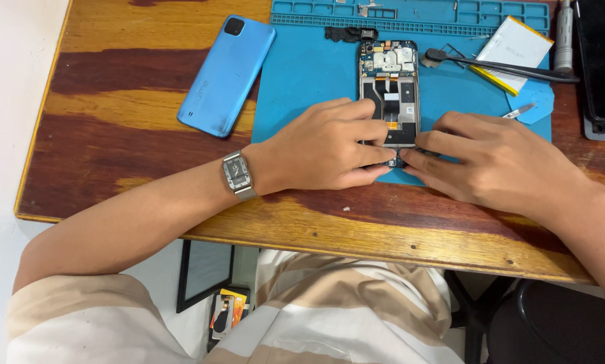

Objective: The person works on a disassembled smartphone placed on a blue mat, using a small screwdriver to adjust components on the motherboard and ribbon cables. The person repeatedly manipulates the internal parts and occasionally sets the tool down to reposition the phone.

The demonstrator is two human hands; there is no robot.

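Landmark: opened phone [390, 91], back cover off, lying lengthwise on the blue repair mat [302, 74]; all places below are told from it.
Left hand [322, 145]: fingers curled down over the phone's near-left edge, fingertips pressed to the frame at its bottom end; it grips nothing loose, it pins the body flat.
Right hand [498, 162]: fingers bent and drawn close together, tips meeting the phone's near end from the right, touching the bottom board area (whether a small part is pinched under the tips cannot be told, they cover it).
Step in hand, judged: fine work at the phone's bottom end, both sets of fingertips almost touching there.
Doing it well: hold the frame steady with the left, let only the right fingertips work; light, even pressure, no prying against the thin cables in the middle of the body; wrists rested on the wooden table [113, 94].
Back cover [227, 74]: light blue, left of the phone, half off the mat, pale printed mark near its lower end.
Battery pack [511, 44]: white flat rectangle with a yellow edge, up and right of the phone.
Tweezers [504, 67]: dark, lying across the battery pack, tip toward the phone's top right.
Black part [349, 32]: small, just above the phone.
Wristwatch [238, 175]: silver, on the left wrist.
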